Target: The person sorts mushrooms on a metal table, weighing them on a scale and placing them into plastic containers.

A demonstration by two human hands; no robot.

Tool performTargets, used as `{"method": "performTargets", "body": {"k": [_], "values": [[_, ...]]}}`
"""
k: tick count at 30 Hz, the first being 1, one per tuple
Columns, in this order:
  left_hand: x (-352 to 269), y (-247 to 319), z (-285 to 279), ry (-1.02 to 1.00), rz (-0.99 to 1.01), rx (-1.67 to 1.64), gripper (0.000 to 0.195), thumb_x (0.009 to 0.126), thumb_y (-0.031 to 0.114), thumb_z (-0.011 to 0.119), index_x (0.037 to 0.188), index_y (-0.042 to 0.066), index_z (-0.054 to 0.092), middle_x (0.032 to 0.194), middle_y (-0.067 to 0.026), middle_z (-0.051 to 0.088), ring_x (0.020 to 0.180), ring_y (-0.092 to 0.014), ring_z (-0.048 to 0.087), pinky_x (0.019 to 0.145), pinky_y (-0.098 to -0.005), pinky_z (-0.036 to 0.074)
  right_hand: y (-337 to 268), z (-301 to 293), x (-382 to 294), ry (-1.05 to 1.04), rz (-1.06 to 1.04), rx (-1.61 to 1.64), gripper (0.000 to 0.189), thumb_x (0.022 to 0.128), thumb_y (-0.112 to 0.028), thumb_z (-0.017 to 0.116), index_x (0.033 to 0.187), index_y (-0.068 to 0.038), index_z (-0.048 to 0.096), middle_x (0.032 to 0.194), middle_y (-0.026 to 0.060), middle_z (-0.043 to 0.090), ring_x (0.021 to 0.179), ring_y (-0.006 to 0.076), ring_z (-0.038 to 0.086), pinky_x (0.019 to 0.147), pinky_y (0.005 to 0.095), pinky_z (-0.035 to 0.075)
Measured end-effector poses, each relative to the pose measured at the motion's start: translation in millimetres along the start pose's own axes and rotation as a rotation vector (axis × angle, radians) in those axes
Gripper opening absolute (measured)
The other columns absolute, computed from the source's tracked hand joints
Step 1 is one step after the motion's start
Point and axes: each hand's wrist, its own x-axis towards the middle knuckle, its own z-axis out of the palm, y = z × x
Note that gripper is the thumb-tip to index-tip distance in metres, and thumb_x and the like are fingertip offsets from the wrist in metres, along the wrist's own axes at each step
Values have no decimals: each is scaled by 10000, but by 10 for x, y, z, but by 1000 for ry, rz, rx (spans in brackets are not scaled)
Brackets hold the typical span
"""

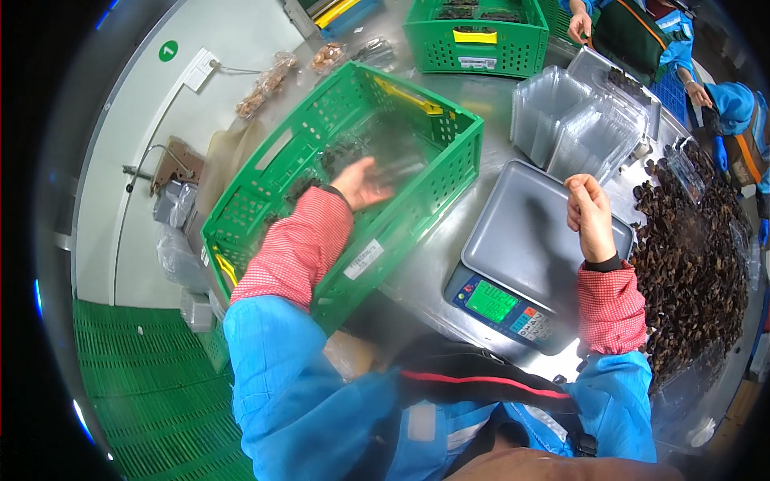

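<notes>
My left hand reaches into a green plastic crate with yellow handles. Its fingertips are blurred beside a clear plastic container; whether they grip it is unclear. Dark-filled clear packs lie in the crate around the hand. Over the right part of a grey weighing-scale pan is my right hand, fingers curled in and nothing visible in them. The pan holds only shadow, and the scale's green display is lit. Nested clear plastic trays stand just beyond the scale.
A heap of dark dried pieces, apparently wood-ear fungus, covers the steel table's right side. Another green crate with packs stands at the back. Bagged goods lie at back left. Co-workers' hands are at the upper right.
</notes>
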Motion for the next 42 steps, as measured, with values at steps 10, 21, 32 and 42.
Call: {"method": "performTargets", "body": {"k": [10,21,32,42], "values": [[645,-470,301,114,20,783,560,925,440,454,1185,-48,547,1078,-181,628,944,-258,612,806,-369,480,-242,-403,411,480,-993,-1398,206,810,-134,641,987,-41,589,883,104,579,810,276,561,720,360,464],[-775,-13,990,119,723,641,387,918,169,575,1280,59,495,1088,-26,593,957,-112,555,813,-260,448,563,-1240,1405,28,-782,-567,166,781,-211,652,797,-55,598,866,104,602,892,270,590,800,394,453],[-1640,-729,1829,-357,881,887,241,904,44,563,1136,-14,588,1057,-69,624,964,-134,609,863,-262,471,-549,-571,187,370,-1182,-1210,130,698,-41,604,804,-49,530,830,112,535,865,297,546,834,398,452],[-1153,-1487,2797,-472,756,635,759,873,43,600,1473,85,137,1317,-154,418,1181,-206,466,952,-315,439,-164,-775,-440,537,-1050,-1275,196,698,-38,618,878,-34,543,920,139,544,936,346,552,884,427,466]]}}
